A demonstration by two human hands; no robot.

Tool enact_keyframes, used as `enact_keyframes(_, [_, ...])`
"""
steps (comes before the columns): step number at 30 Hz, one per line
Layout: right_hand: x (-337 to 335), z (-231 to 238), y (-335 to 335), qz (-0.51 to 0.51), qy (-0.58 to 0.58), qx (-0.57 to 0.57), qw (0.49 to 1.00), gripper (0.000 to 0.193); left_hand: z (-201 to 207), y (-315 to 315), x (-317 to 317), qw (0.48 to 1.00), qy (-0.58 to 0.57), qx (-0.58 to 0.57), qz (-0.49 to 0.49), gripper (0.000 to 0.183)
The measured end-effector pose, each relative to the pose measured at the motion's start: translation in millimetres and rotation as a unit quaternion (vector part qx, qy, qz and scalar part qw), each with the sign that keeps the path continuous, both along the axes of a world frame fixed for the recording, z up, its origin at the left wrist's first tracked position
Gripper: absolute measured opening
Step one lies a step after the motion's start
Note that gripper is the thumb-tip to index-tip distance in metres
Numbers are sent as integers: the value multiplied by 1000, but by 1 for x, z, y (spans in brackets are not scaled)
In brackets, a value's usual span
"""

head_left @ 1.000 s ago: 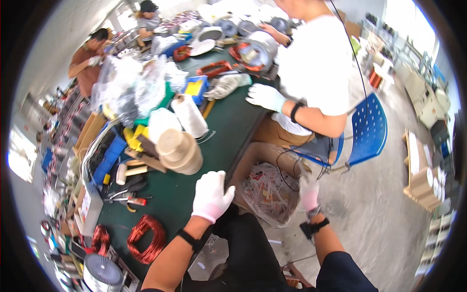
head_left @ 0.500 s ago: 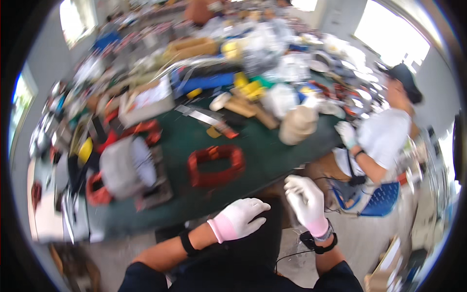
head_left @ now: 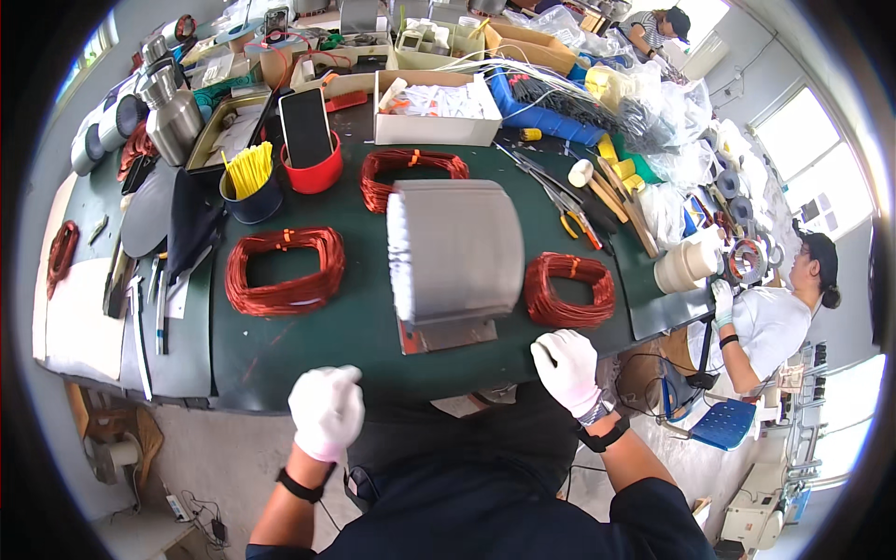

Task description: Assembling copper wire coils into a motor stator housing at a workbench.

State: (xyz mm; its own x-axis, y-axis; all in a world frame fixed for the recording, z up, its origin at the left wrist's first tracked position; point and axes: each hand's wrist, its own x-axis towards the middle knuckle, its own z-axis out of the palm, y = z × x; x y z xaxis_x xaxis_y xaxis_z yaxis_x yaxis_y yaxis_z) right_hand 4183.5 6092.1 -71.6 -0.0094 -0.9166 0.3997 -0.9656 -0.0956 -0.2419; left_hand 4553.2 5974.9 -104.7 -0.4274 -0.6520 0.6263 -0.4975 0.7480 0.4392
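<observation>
Both my hands wear white knit gloves. My left hand (head_left: 327, 413) is just off the table's front edge, fingers curled into a loose fist, and no object shows in it. My right hand (head_left: 566, 371) is at the front edge, fingers bent inward; it too shows nothing held. Nearest to it lies a tied coil of red-brown copper wire (head_left: 597, 310). A grey cylindrical stator core (head_left: 457, 247) with white slot liners lies on its side on a metal plate (head_left: 448, 337) between my hands. Other wire coils lie left of it (head_left: 245, 294) and behind it (head_left: 373, 196).
At the back stand a red holder (head_left: 311, 177) with a phone, a dark cup (head_left: 250, 205) of yellow strips and a white box (head_left: 434, 129). Pliers, a mallet (head_left: 580, 173) and cream rolls (head_left: 686, 266) lie rightward. A co-worker in a white shirt (head_left: 770, 327) sits at right.
The view has swung left, toward the stator core. My hands have moved apart, and the fingers of both have curled in. The picture is sharper now.
</observation>
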Motion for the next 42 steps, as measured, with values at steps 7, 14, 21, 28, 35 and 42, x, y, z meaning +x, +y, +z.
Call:
enact_keyframes(7, [7, -24, -5, -101, 46, -3, 994, 18, 15, -6, -5, 992, -95, 71, -36, 31])
enact_keyframes(14, [3, -33, 1, -131, 32, 33, 990, 14, 7, -10, -2, 992, -110, 40, -44, 34])
enact_keyframes(21, [5, -30, -4, -114, 13, 29, 993, 20, 4, -7, -1, 993, -107, 26, -32, 34])
enact_keyframes(28, [8, -21, -2, -94, 16, 26, 995, 28, -1, 0, -4, 995, -99, 2, -12, 31])
enact_keyframes(35, [4, -17, -10, -78, 13, -16, 997, 26, 9, 0, -14, 994, -106, 5, 21, 32])
enact_keyframes(42, [-3, -15, -7, -52, -2, -55, 997, 27, 7, 5, -26, 995, -76, -4, 64, 27])
